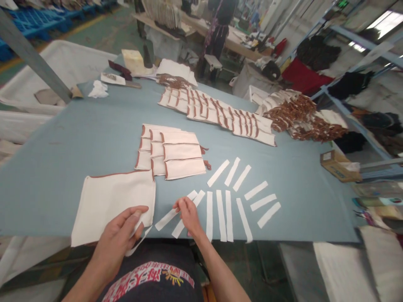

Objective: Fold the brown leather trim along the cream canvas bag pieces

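My left hand [121, 235] grips the near right corner of a large cream cloth piece [110, 203] with a brown top edge, thumb on top and fingers curled under. My right hand [188, 213] is pinched with its fingertips on a white paper strip [174, 213] lying on the blue-grey table [63, 155]. Several more white strips [226, 209] fan out to the right of that hand. Just beyond lies a stack of folded cream pieces with brown trim [171, 153].
A long overlapping row of trimmed cream pieces [220, 113] crosses the far side. Heaps of brown-trimmed pieces [302, 117] and a small cardboard box [338, 165] sit at the right. A brush [118, 79], crumpled cloth [98, 89] and a block [132, 61] lie far left. A person [220, 29] stands beyond.
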Action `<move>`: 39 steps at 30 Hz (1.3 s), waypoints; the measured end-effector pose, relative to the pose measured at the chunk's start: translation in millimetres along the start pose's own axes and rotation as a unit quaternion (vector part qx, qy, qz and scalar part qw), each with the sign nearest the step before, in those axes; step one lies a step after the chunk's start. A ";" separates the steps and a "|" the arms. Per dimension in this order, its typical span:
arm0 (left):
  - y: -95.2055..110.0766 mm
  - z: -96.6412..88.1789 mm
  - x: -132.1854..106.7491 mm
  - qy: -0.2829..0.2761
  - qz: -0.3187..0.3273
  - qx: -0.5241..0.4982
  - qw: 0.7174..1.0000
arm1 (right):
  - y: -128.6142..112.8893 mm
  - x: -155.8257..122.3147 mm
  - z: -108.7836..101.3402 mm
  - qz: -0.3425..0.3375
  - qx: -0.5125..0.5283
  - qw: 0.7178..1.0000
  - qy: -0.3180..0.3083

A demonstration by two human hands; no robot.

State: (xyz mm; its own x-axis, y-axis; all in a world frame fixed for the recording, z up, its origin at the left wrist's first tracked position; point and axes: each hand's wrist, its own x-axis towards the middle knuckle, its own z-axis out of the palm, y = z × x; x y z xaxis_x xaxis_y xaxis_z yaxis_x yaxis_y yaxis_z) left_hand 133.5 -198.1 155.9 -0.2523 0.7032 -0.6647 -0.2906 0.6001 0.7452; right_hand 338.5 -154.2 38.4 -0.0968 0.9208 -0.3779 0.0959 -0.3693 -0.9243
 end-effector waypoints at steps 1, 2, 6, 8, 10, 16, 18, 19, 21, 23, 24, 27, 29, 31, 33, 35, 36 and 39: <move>2.6 3.2 -0.9 -0.003 -0.002 -0.011 1.000 | -9.3 -9.7 2.6 -0.009 -0.007 1.000 -0.006; 5.1 6.6 -1.8 -0.005 -0.003 -0.022 1.000 | -19.4 -20.1 5.8 -0.017 -0.011 1.000 -0.016; 17.7 20.1 -8.9 -0.018 -0.006 -0.067 0.998 | -61.8 -60.6 20.1 -0.056 0.000 0.996 -0.066; 26.4 26.5 -14.2 -0.030 -0.007 -0.086 0.996 | -79.3 -74.6 26.3 -0.090 -0.002 0.991 -0.099; 35.2 32.5 -19.4 -0.042 -0.006 -0.101 0.994 | -91.2 -82.2 31.0 -0.122 -0.025 0.985 -0.123; 51.5 42.8 -25.0 -0.047 0.005 -0.131 0.990 | -96.7 -88.2 32.3 -0.046 -0.002 0.988 -0.144; 53.3 42.8 -23.4 -0.036 0.014 -0.139 0.990 | -94.4 -92.1 28.2 -0.019 0.040 0.987 -0.153; 53.8 42.3 -22.3 -0.028 0.019 -0.141 0.989 | -93.6 -94.6 25.8 -0.014 0.055 0.987 -0.152; 54.1 40.7 -20.3 -0.009 0.032 -0.143 0.989 | -93.3 -99.7 21.0 -0.006 0.084 0.985 -0.153; 53.8 39.1 -19.0 0.006 0.045 -0.141 0.989 | -94.6 -104.2 17.0 0.003 0.112 0.981 -0.156; 53.2 38.7 -18.7 0.011 0.050 -0.139 0.989 | -95.6 -106.0 15.5 0.009 0.123 0.980 -0.158; 49.6 39.1 -17.3 0.016 0.062 -0.126 0.990 | -98.8 -109.9 13.4 0.031 0.154 0.973 -0.167; 45.8 40.2 -14.4 0.018 0.071 -0.114 0.991 | -101.2 -112.2 13.4 0.049 0.177 0.969 -0.164; 41.3 41.2 -8.8 0.021 0.079 -0.100 0.992 | -105.1 -115.5 13.3 0.064 0.200 0.965 -0.160; 36.3 41.9 -1.4 0.021 0.081 -0.085 0.993 | -111.8 -119.6 12.3 0.080 0.234 0.955 -0.161; 30.8 42.7 6.1 0.015 0.078 -0.067 0.995 | -121.2 -123.9 10.3 0.091 0.271 0.944 -0.163; 27.9 43.1 9.2 0.011 0.073 -0.057 0.996 | -126.5 -125.8 9.2 0.093 0.287 0.940 -0.160; 18.7 44.7 13.5 0.000 0.063 -0.031 0.997 | -141.2 -129.5 5.7 0.074 0.306 0.941 -0.124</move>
State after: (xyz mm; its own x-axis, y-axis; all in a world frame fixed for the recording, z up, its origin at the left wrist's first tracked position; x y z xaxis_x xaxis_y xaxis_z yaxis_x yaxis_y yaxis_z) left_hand 165.8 -160.3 163.3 -0.2912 0.7718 -0.5652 -0.3129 0.4815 0.8187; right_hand 331.8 -222.1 217.5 -0.3637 0.8238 -0.4349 -0.4553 -0.5645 -0.6885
